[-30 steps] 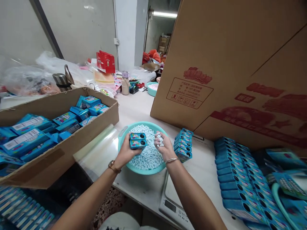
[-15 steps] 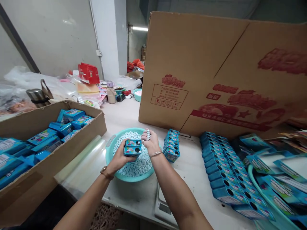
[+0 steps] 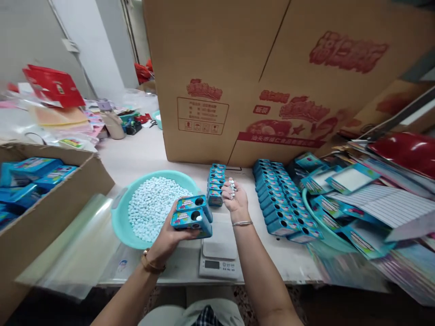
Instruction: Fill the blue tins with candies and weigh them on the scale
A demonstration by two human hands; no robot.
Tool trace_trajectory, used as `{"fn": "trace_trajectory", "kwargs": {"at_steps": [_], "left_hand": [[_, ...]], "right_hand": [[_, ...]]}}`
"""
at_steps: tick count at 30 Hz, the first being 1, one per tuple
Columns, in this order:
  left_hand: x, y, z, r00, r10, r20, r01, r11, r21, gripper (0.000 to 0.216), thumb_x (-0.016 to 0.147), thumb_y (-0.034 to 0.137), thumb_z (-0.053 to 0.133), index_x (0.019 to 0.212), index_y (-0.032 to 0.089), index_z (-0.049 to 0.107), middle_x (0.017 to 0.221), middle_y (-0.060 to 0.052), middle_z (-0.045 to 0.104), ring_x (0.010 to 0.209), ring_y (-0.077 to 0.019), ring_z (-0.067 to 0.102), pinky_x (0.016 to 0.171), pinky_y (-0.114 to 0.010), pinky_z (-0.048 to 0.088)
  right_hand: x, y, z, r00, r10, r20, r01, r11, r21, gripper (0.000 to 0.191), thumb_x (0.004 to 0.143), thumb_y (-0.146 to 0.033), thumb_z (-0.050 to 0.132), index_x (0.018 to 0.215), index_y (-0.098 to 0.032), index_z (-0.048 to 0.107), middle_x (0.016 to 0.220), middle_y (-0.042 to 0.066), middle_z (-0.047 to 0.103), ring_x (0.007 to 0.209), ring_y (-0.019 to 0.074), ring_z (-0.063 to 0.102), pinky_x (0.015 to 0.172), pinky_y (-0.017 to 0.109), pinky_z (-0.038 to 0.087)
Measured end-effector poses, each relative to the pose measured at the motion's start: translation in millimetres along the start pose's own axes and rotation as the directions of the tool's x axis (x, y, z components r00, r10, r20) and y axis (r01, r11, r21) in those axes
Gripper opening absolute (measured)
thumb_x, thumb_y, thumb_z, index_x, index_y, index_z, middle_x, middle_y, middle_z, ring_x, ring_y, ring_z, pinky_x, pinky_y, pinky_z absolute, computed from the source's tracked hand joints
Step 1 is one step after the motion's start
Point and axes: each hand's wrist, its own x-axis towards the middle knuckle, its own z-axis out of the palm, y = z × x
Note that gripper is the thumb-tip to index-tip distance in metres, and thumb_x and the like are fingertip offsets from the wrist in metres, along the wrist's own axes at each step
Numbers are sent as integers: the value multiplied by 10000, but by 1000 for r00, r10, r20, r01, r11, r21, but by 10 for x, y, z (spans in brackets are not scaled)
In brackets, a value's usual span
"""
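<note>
My left hand (image 3: 169, 235) grips two small blue candy boxes (image 3: 192, 216) stacked together, their round holes facing up, just above a small white scale (image 3: 219, 257). My right hand (image 3: 234, 197) is cupped shut around several pale blue candies, held above the scale beside a short stack of blue boxes (image 3: 215, 184). A teal basin (image 3: 119, 217) heaped with pale blue candies (image 3: 151, 206) stands left of both hands.
A big cardboard carton (image 3: 258, 77) stands behind. Rows of blue boxes (image 3: 280, 203) lie to the right, next to a teal basket (image 3: 314, 213) with flat blue packs. An open carton (image 3: 50, 199) of blue boxes sits left, with clear film (image 3: 71, 240) in front.
Both hands have come off the basin and moved right, over the scale. The view has swung to the right, so the left carton has slid toward the edge.
</note>
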Motion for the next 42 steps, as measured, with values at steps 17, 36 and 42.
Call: {"fn": "trace_trajectory", "kwargs": {"at_steps": [17,36,42], "left_hand": [[214,-879,312,961,-112,252,19,938,346,840,647,218,816,1398,215,440,1321,-123,597,1150,-305,621,1025,-482,479],[-580,-952,-506,993,-58,-102,102,849,519,601,725,351,788,1265,147,622,1278,-125,659,1188,-295,623,1104,-458,421],[-609,-1193,-627,947,-28,-321,185,863,470,593,654,421,816,1128,91,683,1114,-139,734,1046,-323,692,1050,-490,480]], "right_hand": [[-697,-385,-1365,958,-199,-208,202,979,-8,59,860,-172,516,824,-197,476,645,-46,539,418,54,421,338,134,275],[-881,-435,-1351,961,-194,-197,200,980,12,74,870,-152,491,841,-214,516,692,-38,531,474,68,428,365,146,329],[-964,-400,-1219,944,-218,-249,227,974,7,56,879,-173,488,856,-208,525,706,-31,511,483,72,417,366,153,346]]}}
